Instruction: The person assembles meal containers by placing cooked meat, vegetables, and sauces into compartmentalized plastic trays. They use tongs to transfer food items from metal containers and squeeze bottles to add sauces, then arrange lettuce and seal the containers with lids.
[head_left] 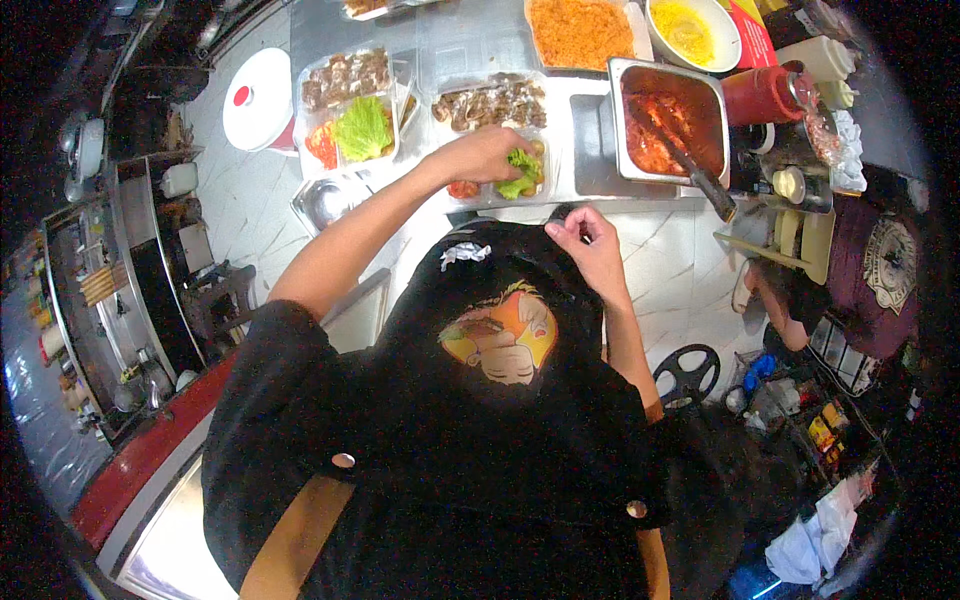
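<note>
- Step in hand, as judged: setting the lettuce (519,180) into the near part of the box (488,196), which lies at the front of the table, below the meat (490,103) and beside the tomato (464,188).
- Left hand (482,157): reaches over the box from the left, fingers bent down onto the lettuce. Their tips are hidden; whether they pinch the leaf or only press it cannot be told.
- Right hand (592,245): palm partly open, fingers loosely curled, nothing visible in the grasp. It hangs in front of the apron (430,300), near the table edge.
- Recommended: steady the box rim with the right hand while the left seats the leaf, as a light box may slide.
- Tuck the leaf lightly; hard pressing could bruise it or push the tomato out of place.
- Keep the left wrist raised clear of the meat, which carries a white topping that could smear.
- Use the left-hand box (365,128) as a layout reference: meat at the back, lettuce and red food in front.
- Keep the right elbow and sleeve clear of the utensil handle (712,192), which projects past the sauce pan (660,180).
- Check that no leaf overhangs the rim before withdrawing the fingers.
</note>
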